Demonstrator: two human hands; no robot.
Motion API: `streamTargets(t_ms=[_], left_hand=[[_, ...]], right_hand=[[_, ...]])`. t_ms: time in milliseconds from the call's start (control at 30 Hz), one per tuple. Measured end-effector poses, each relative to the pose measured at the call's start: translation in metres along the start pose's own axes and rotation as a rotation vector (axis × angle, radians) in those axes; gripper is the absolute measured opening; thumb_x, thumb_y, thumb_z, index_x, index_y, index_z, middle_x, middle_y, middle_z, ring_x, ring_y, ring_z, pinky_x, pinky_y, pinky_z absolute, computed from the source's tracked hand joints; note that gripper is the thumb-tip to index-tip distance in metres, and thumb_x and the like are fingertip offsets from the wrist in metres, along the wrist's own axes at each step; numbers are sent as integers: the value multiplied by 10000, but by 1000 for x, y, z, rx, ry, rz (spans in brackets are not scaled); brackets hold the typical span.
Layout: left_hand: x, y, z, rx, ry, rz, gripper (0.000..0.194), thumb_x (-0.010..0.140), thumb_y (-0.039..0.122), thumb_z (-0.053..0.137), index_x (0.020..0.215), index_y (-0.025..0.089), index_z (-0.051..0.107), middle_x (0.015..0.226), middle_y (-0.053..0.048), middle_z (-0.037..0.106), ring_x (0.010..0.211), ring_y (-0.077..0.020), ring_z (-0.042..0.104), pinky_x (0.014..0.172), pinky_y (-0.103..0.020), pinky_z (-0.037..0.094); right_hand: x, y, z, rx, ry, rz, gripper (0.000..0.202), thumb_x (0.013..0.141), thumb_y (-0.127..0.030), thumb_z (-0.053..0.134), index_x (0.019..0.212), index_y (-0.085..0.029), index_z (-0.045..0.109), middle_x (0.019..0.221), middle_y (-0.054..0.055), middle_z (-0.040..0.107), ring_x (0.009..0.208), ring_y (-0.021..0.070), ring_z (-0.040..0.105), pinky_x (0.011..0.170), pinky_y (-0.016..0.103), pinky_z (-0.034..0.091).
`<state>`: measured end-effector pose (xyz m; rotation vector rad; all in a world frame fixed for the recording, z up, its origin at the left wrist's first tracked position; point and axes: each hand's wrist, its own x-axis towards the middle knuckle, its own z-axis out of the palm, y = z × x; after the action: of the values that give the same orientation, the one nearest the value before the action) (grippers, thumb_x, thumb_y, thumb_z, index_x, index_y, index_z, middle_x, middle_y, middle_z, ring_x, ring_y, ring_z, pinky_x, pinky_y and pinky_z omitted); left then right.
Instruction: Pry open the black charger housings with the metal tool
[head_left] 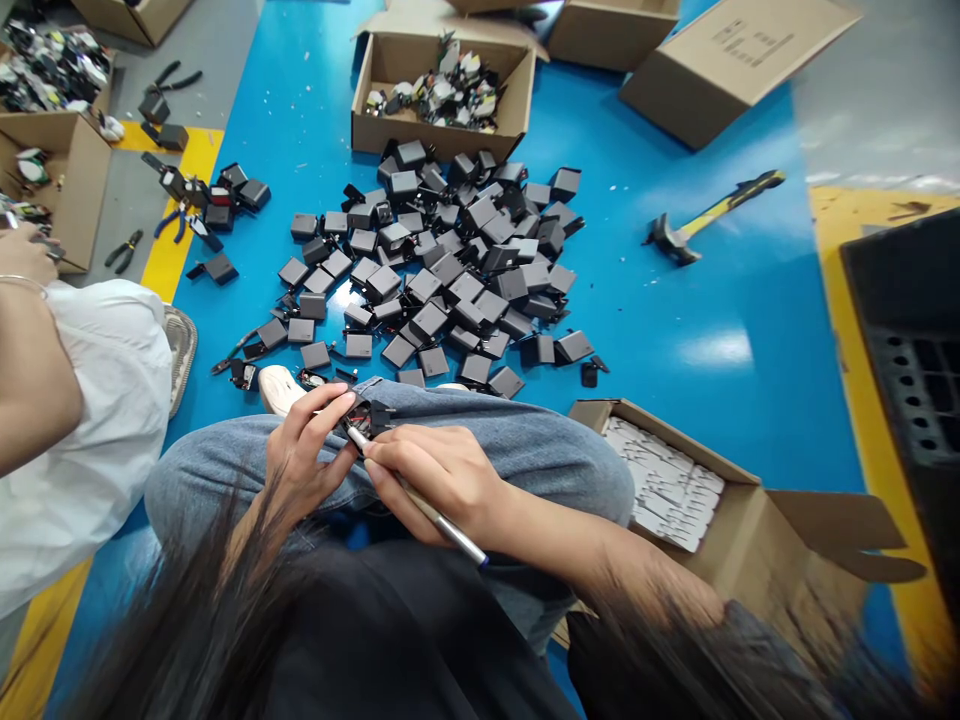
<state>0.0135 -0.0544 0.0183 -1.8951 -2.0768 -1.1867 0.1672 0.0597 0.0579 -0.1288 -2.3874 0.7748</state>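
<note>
Above my crossed legs, my left hand (304,455) grips an opened black power adapter (369,415), its plug prongs pointing right. Reddish wires and inner parts show in the opening. My right hand (442,475) is closed around a slim silver pen-shaped tool (457,535) with a blue end. The tool's pale front end reaches into the casing; its very tip is hidden. Just past my knees lies a heap of dark grey adapters (450,280), many with plugs attached, on the blue floor (637,330).
A carton (442,135) of pulled-out parts stands behind the heap. A hammer (709,215) lies to the right. Near my right knee is an open carton (735,480) with white pieces. At left, a co-worker's arm (34,370) is near pliers (124,250) and more cartons.
</note>
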Motion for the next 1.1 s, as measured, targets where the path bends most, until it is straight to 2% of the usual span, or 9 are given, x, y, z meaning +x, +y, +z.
streamTargets(t_ms=[433, 533, 600, 700, 800, 900, 967, 1033, 1100], left_hand=[[1, -5, -2, 24, -38, 113, 580, 847, 111, 674, 1380, 223, 475, 1257, -104, 631, 1180, -205, 634, 994, -318, 554], [3, -7, 0, 38, -54, -18, 554, 852, 130, 667, 1366, 232, 487, 1278, -96, 632, 1217, -213, 616, 974, -315, 562], [3, -9, 1, 30, -45, -200, 519, 841, 161, 678, 1331, 234, 522, 1296, -91, 626, 1208, -224, 621, 911, -304, 581], [3, -13, 2, -175, -35, -500, 598, 779, 250, 759, 1329, 233, 524, 1284, -93, 626, 996, -197, 693, 777, -279, 600], [2, -13, 1, -441, -74, -645, 677, 757, 274, 782, 1366, 235, 488, 1204, -85, 658, 859, -159, 702, 743, -266, 598], [3, -10, 1, -510, -117, -644, 650, 764, 239, 761, 1362, 235, 506, 1257, -102, 637, 921, -176, 698, 765, -276, 600], [2, -9, 2, -505, -142, -597, 621, 769, 184, 722, 1354, 241, 524, 1332, -114, 596, 997, -200, 683, 769, -287, 605], [0, -9, 4, -520, -165, -564, 628, 777, 136, 668, 1375, 248, 512, 1402, -126, 541, 1093, -226, 658, 773, -294, 613], [-2, -12, 6, -506, -158, -583, 728, 797, 146, 649, 1470, 267, 401, 1490, -144, 448, 1190, -250, 623, 824, -322, 620]], right_hand=[[6, -2, -6, 54, -48, 85, 154, 944, -127, 513, 804, -189, 531, 662, -5, 637, 560, 101, 567, 518, 239, 421], [3, -1, -13, 97, 33, 76, 125, 935, -116, 527, 842, -197, 549, 676, -4, 666, 567, 110, 621, 520, 235, 470], [1, 5, -19, 172, 168, 58, 95, 972, -179, 505, 921, -206, 580, 687, -8, 684, 572, 119, 659, 524, 236, 514], [1, 22, -22, 271, 292, 134, 233, 1038, -341, 424, 1083, -227, 622, 823, 23, 742, 701, 141, 725, 611, 252, 591], [8, 40, -14, 330, 121, 279, 226, 1015, -309, 493, 1196, -247, 614, 1182, 83, 717, 1094, 190, 696, 811, 292, 620], [15, 47, -2, 494, -123, 305, 551, 910, -283, 674, 1415, -255, 456, 1483, 141, 509, 1340, 240, 538, 934, 354, 595], [16, 50, 7, 564, -222, 294, 722, 864, -294, 731, 1488, -254, 371, 1524, 163, 454, 1373, 256, 502, 990, 386, 561], [16, 55, 16, 566, -246, 300, 723, 852, -314, 744, 1478, -238, 391, 1486, 170, 497, 1349, 264, 526, 1022, 401, 532], [18, 65, 25, 523, -258, 334, 661, 839, -356, 750, 1417, -216, 459, 1405, 160, 569, 1267, 262, 592, 990, 387, 540]])
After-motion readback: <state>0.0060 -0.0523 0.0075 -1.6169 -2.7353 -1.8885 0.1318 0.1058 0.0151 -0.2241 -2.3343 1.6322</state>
